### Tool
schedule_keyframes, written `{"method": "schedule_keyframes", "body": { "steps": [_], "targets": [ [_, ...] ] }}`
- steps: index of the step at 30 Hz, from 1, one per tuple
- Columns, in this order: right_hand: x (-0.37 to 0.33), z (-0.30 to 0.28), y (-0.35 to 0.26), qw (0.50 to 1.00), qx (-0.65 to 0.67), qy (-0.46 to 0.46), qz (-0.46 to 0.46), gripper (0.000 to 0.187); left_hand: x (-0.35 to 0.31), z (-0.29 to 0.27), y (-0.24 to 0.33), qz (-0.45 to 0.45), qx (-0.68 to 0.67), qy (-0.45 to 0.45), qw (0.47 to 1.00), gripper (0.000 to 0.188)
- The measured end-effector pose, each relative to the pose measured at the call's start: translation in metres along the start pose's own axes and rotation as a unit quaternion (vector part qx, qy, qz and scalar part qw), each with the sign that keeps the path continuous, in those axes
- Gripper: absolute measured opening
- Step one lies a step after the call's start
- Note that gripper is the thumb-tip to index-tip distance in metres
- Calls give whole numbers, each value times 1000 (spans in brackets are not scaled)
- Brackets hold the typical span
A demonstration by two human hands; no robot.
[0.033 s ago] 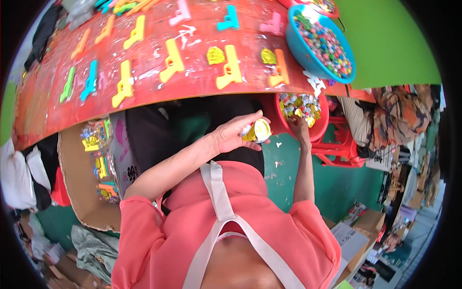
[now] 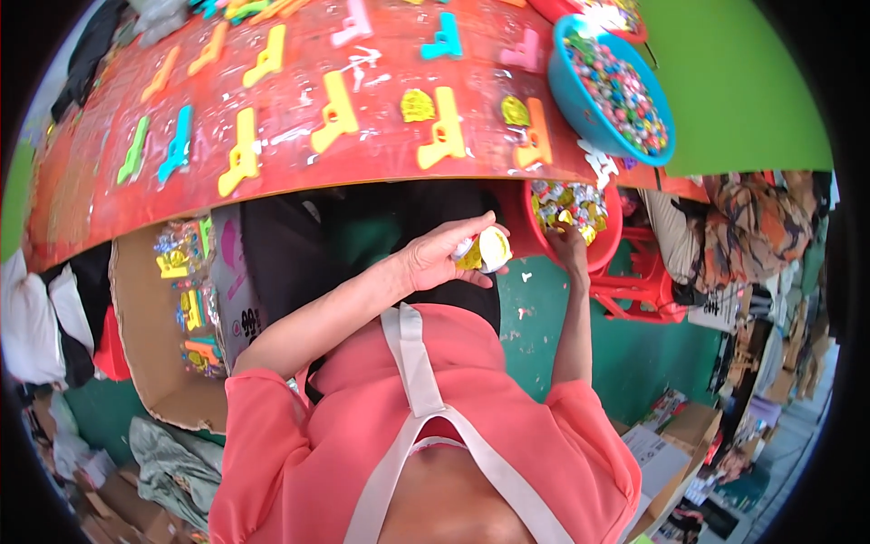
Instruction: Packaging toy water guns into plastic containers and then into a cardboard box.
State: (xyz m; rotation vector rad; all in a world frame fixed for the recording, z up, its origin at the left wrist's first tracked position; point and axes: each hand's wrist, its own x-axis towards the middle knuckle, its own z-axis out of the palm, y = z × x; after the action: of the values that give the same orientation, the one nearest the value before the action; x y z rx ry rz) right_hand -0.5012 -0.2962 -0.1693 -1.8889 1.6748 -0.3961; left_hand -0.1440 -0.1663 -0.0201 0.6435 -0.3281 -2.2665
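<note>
The view shifted slightly; left hand (image 2: 440, 255) holds yellow disc (image 2: 495, 247), facing viewer, long axis twelve-to-six; right hand (image 2: 568, 250) inside red bowl (image 2: 613, 233), grip cannot be told.

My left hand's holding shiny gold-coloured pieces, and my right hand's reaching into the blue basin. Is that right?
Not quite: the basin is wrong. The head view shows your right hand reaching into the red basin. Your left hand is indeed holding shiny gold-coloured pieces.

Red tub (image 2: 613, 227), blue bowl (image 2: 565, 80)
</note>
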Motion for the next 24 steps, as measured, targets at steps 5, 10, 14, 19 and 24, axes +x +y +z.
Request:
{"method": "schedule_keyframes", "body": {
  "steps": [5,10,14,19,24],
  "targets": [
    [-28,-33,-13,897,429,42,98,33,-51,-6,4,57,-1,23,998,45],
    [-62,-70,-192,842,537,-25,-37,42,-103,-2,12,140,-16,68,988,40],
    [-36,-55,-325,906,404,-53,-113,37,-125,-22,20,247,-50,71,965,38],
    [33,-8,-433,903,161,-156,-367,25,-164,-28,38,305,-75,165,935,37],
    [87,32,-492,840,151,-366,-372,19,-189,-43,42,343,-76,197,915,33]
  ]
}}
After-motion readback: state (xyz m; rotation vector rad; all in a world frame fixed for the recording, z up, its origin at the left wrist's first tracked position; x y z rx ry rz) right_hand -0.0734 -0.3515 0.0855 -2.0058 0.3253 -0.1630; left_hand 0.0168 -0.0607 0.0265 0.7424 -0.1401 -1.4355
